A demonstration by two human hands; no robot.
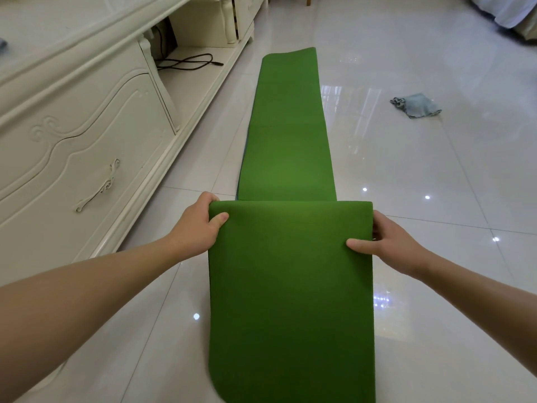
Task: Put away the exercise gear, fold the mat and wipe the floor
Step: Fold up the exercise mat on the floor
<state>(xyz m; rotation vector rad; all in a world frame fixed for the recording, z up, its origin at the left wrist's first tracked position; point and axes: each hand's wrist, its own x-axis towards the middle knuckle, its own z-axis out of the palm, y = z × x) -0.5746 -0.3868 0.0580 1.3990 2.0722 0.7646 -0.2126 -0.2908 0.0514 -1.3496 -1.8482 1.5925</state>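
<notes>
Gripping the long green foam exercise mat (290, 158) at its raised fold, you hold it on both sides. Your left hand (197, 225) curls round the left edge at the fold's corner, thumb pressed on the top face. Your right hand (392, 242) pinches the right edge a little lower, thumb likewise on top. From the fold, the near flap drops toward you and ends in a rounded corner at the bottom left. The far length lies flat on the glossy white tiled floor (436, 184), and its far end curls up slightly. A thin bluish strip of underside shows along the mat's left edge just beyond your left hand.

On the left, the cream carved wooden cabinet (87, 126) runs alongside the mat, with a narrow lane of tile between its base and the mat's edge. A black cable (189, 62) lies on its open shelf. On the right the tile spreads wide; a crumpled pale blue cloth (417, 105) lies there, well apart from the mat.
</notes>
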